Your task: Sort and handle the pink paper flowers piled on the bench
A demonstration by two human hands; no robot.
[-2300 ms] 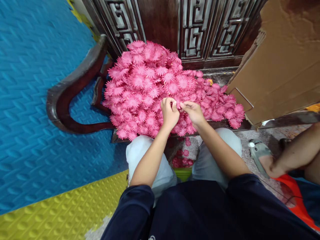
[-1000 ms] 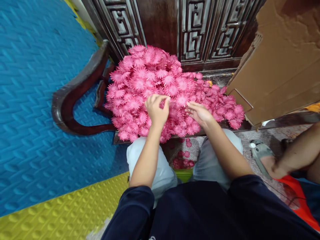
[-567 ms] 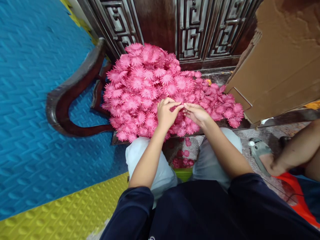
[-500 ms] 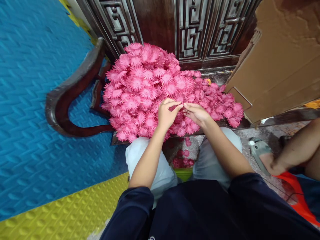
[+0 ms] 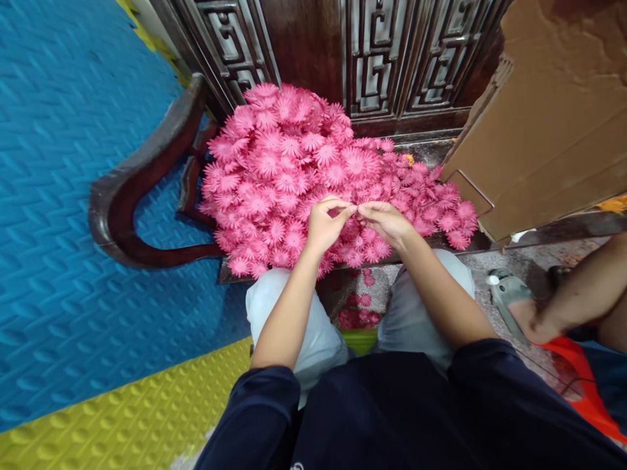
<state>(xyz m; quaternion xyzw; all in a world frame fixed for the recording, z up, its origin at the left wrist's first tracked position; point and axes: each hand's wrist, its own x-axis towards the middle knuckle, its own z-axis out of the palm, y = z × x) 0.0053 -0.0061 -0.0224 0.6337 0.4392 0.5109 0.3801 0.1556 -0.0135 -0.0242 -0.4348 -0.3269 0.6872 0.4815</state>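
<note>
A large heap of pink artificial flower heads (image 5: 294, 163) lies on a dark wooden bench (image 5: 230, 277) in front of me. My left hand (image 5: 327, 225) is over the front of the heap, thumb and index finger pinched together. Just to its right, my right hand (image 5: 385, 220) is also pinched, its fingertips nearly meeting the left ones. Whatever sits between the fingertips is too small to make out. Smaller pink flower pieces (image 5: 360, 316) lie below, between my knees.
A curved wooden armrest (image 5: 137, 251) bounds the bench on the left, above blue matting (image 5: 73, 294). At the right stands a cardboard sheet or box (image 5: 548, 124). Carved wooden panels (image 5: 382, 59) rise behind. Another person's leg and sandalled foot (image 5: 519, 313) are at the right.
Both hands have shifted very slightly left and down, staying pinched with fingertips close together. The flower heap looks the same.
</note>
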